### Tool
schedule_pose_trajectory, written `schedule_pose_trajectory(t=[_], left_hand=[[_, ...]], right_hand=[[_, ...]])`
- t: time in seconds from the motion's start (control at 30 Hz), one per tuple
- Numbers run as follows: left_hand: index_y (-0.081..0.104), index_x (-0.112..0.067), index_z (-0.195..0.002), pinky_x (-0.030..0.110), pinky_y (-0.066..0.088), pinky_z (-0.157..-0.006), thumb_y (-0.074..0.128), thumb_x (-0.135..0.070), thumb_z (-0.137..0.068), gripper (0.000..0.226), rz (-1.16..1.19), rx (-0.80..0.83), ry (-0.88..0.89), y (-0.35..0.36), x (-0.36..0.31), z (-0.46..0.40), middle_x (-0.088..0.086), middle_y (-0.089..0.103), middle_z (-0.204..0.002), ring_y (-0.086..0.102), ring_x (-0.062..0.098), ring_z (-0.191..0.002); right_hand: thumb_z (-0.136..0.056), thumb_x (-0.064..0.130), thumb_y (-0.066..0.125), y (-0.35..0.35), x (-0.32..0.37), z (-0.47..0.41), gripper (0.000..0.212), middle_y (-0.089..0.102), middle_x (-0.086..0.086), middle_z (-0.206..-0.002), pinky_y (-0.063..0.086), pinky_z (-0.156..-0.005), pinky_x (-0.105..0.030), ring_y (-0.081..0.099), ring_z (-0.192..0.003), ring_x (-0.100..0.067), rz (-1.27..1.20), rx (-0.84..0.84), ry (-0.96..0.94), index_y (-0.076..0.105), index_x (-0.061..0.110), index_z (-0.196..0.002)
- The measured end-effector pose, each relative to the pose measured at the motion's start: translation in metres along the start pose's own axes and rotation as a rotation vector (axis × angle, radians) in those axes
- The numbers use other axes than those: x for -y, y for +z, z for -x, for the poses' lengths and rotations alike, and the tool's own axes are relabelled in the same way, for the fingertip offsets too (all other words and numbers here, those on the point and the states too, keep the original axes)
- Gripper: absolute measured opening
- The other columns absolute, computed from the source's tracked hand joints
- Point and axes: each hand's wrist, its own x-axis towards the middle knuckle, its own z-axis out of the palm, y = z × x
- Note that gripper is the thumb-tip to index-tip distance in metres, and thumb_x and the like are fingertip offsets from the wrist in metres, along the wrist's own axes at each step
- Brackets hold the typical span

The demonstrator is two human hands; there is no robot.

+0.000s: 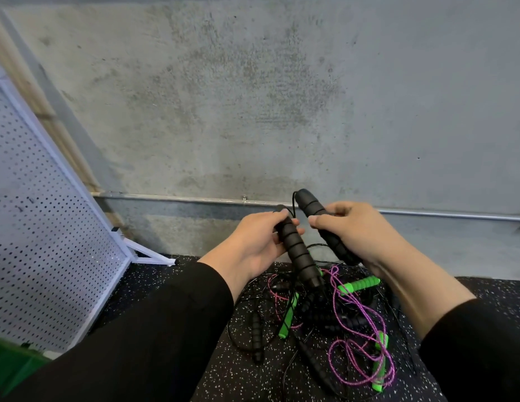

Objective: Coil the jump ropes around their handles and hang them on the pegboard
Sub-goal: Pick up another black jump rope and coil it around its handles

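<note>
Left hand (257, 239) curled round the upper part of one black ribbed handle (296, 250), long axis steep, lower end leaning right and toward the camera. Right hand (360, 230) wrapped round the middle of the second black handle (314, 207), top end tilted up and left, thin black cord (294, 203) looping between the two tops. Both held above the floor, close together, just short of the concrete wall (253, 97). Below on the speckled floor (244, 372): tangled pile of ropes (325, 314), green handles (359, 285), purple cord (354, 329), more black handles. White pegboard (41, 227) leaning at far left, its foot on the floor's back-left edge, well apart from the pile.
</note>
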Motion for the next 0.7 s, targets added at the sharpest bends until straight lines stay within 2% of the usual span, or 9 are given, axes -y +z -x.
schedule_pose_trajectory(t=[0.07, 0.1, 0.2, 0.33, 0.47, 0.57, 0.63, 0.7], left_hand=[[0.056, 0.001, -0.113, 0.036, 0.063, -0.071, 0.055, -0.012, -0.104, 0.016, 0.099, -0.003, 0.019, 0.001, 0.001, -0.003, 0.026, 0.066, -0.117, 0.072, 0.031, -0.091], [0.058, 0.002, -0.113, 0.034, 0.063, -0.069, 0.055, -0.012, -0.104, 0.017, 0.137, -0.003, 0.037, 0.002, 0.001, -0.003, 0.023, 0.067, -0.113, 0.072, 0.027, -0.088], [0.065, -0.001, -0.102, 0.030, 0.062, -0.070, 0.054, -0.010, -0.104, 0.014, 0.188, -0.002, 0.086, 0.007, 0.000, -0.004, 0.012, 0.071, -0.094, 0.071, 0.019, -0.080], [0.065, -0.004, -0.097, 0.029, 0.060, -0.073, 0.058, -0.010, -0.102, 0.011, 0.184, 0.003, 0.125, 0.010, 0.002, -0.003, 0.008, 0.070, -0.084, 0.069, 0.018, -0.079], [0.066, -0.005, -0.099, 0.028, 0.059, -0.074, 0.058, -0.012, -0.102, 0.010, 0.169, 0.034, 0.129, 0.014, 0.004, 0.000, 0.007, 0.072, -0.087, 0.070, 0.017, -0.083], [0.066, -0.003, -0.107, 0.029, 0.060, -0.078, 0.060, -0.014, -0.101, 0.014, 0.190, 0.027, 0.138, 0.015, 0.003, 0.000, 0.011, 0.071, -0.099, 0.069, 0.019, -0.091], [0.063, 0.001, -0.122, 0.033, 0.061, -0.085, 0.064, -0.022, -0.099, 0.033, 0.195, 0.054, 0.097, 0.015, 0.000, 0.002, 0.016, 0.069, -0.115, 0.070, 0.025, -0.102], [0.060, 0.005, -0.132, 0.042, 0.057, -0.098, 0.068, -0.033, -0.095, 0.053, 0.158, 0.100, 0.041, 0.014, -0.003, 0.005, 0.021, 0.067, -0.127, 0.067, 0.033, -0.116]], right_hand=[[-0.088, 0.025, 0.077, 0.005, -0.002, 0.005, 0.012, 0.066, -0.005, -0.077, 0.043, -0.061, -0.031, 0.055, -0.063, -0.017, -0.011, 0.018, -0.021, 0.076, 0.016, -0.095], [-0.090, 0.026, 0.074, 0.008, -0.002, 0.007, 0.011, 0.068, -0.006, -0.078, 0.045, -0.064, -0.034, 0.058, -0.065, -0.019, -0.028, 0.036, -0.024, 0.076, 0.018, -0.096], [-0.097, 0.031, 0.066, 0.018, -0.005, 0.014, 0.013, 0.076, -0.009, -0.091, 0.057, -0.073, -0.039, 0.071, -0.075, -0.022, -0.103, 0.109, 0.023, 0.071, 0.022, -0.105], [-0.096, 0.028, 0.069, 0.018, -0.005, 0.020, 0.023, 0.072, -0.010, -0.079, 0.062, -0.073, -0.055, 0.074, -0.078, -0.040, -0.237, 0.222, 0.129, 0.061, 0.017, -0.114], [-0.097, 0.027, 0.067, 0.013, -0.001, 0.022, 0.024, 0.074, -0.017, -0.090, 0.058, -0.053, -0.036, 0.074, -0.074, -0.040, -0.232, 0.218, 0.120, 0.060, 0.019, -0.118], [-0.095, 0.022, 0.070, 0.011, 0.000, 0.022, 0.028, 0.073, -0.017, -0.086, 0.058, -0.054, -0.037, 0.073, -0.071, -0.039, -0.231, 0.229, 0.107, 0.060, 0.019, -0.120], [-0.095, 0.018, 0.070, 0.011, 0.003, 0.023, 0.028, 0.072, -0.015, -0.085, 0.056, -0.053, -0.035, 0.071, -0.067, -0.035, -0.234, 0.247, 0.077, 0.060, 0.019, -0.121], [-0.096, 0.015, 0.068, 0.011, 0.005, 0.026, 0.027, 0.071, -0.011, -0.082, 0.055, -0.051, -0.033, 0.069, -0.065, -0.031, -0.242, 0.303, 0.053, 0.061, 0.019, -0.121]])
